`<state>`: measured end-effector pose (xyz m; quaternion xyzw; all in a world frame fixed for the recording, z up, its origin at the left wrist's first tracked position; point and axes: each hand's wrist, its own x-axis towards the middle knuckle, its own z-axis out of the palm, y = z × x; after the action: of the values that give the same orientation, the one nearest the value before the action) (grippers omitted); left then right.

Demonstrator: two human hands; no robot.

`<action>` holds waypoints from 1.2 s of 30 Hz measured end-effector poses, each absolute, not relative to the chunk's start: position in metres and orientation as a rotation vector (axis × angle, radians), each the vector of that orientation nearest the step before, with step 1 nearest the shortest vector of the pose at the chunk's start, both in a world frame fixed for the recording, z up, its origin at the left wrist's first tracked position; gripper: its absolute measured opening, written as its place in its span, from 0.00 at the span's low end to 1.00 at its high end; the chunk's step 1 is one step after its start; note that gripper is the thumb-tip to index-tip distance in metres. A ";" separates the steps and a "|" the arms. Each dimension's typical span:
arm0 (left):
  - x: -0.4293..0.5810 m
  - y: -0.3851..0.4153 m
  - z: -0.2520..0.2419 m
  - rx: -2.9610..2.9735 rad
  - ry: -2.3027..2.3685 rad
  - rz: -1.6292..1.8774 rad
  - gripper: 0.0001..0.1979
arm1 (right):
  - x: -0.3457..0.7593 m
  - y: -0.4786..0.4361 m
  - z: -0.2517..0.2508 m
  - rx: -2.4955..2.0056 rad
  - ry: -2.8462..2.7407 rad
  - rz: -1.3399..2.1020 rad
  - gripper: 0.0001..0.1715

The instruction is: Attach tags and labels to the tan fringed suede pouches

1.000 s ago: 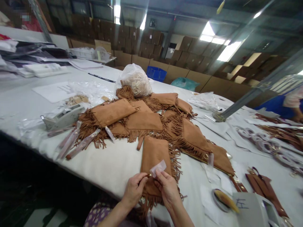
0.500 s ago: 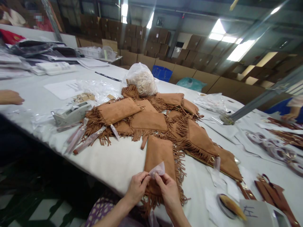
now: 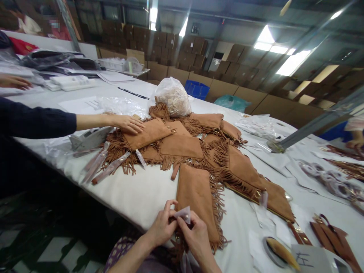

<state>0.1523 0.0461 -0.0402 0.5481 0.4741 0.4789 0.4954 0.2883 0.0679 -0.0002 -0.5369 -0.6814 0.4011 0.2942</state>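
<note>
Left hand (image 3: 162,227): fingers pinched on the near corner of the suede pouch (image 3: 197,201), just where the translucent film piece (image 3: 183,214) meets it.
Right hand (image 3: 196,239): fingers clenched on the film piece, thumb on top, pressing it toward the same corner.
Pouch position: flat on the white surface (image 3: 136,193) at the near edge, fringe trailing off its right side and bottom.
Doing it well: I judge the film wants to be kept taut and square over the corner hardware, with the left pinch steadying the suede so the fringe stays out of the wrap.
Pile behind: more fringed pouches (image 3: 182,146) heaped just beyond, touching the top of the one in hand.
Co-worker: a dark-sleeved arm reaches in from the left, its hand (image 3: 127,123) flat on a pouch in the pile; well apart from the person's hands.
Clutter: wrapped straps (image 3: 110,168) left of the pile, a tape dispenser (image 3: 89,138) beside them, a bag of tags (image 3: 173,96) at the back.
In the way: loose fringe at the wrapped corner, likely to catch under the film.
</note>
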 end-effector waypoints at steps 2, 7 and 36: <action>0.151 0.045 -0.040 1.363 1.084 1.153 0.26 | 0.285 0.068 -0.004 -1.381 -1.816 1.019 0.09; 0.139 0.042 -0.040 1.415 1.256 1.148 0.30 | 0.290 0.077 -0.013 -1.455 -1.662 1.166 0.15; 0.121 0.026 -0.031 0.933 1.269 0.703 0.23 | 0.299 0.053 -0.034 -1.039 -2.126 0.888 0.18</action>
<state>0.1213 0.0259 -0.0314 0.4107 0.5588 0.3094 0.6506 0.2992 0.0527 -0.0336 -0.3918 -0.8018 0.3349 0.3024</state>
